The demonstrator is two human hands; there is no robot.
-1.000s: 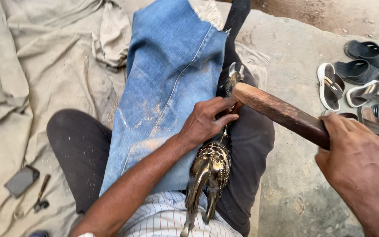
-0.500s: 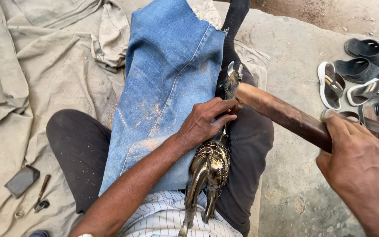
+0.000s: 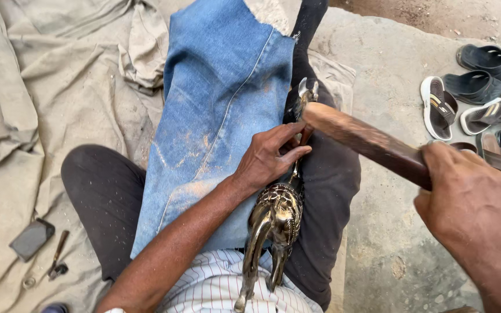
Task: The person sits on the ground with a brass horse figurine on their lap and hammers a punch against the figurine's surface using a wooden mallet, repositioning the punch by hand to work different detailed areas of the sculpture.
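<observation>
A brass animal figurine (image 3: 276, 214) is laid lengthwise along the right thigh, head toward 12 o'clock and legs toward 6 o'clock, so that the leg serves as a padded rest under it. The left hand (image 3: 268, 156) is clamped over the figurine's neck, fingers pressed together and curled round it with the thumb across the top, evidently to pin the piece against the thigh. A wooden stick (image 3: 366, 142) is gripped in the right hand (image 3: 471, 203), at 3 o'clock of the figurine; the fingers are wrapped shut round the shaft, and the stick's blunt end is held at the neck just below the head, touching or nearly touching, which cannot be told. A folded blue denim cloth (image 3: 221, 116) is draped over the left thigh, just beside the figurine at its 9 o'clock, dusted with tan powder. The figurine appears dark golden, shiny, with a finely patterned body, long slim legs and a paler, silvery head. A dark flat stone or phone (image 3: 32, 239) and a small tool (image 3: 58, 255) lie on the beige sheet (image 3: 42, 116) at 8 o'clock, well apart. Sandals (image 3: 471, 98) are scattered at 2 o'clock on the ground.
</observation>
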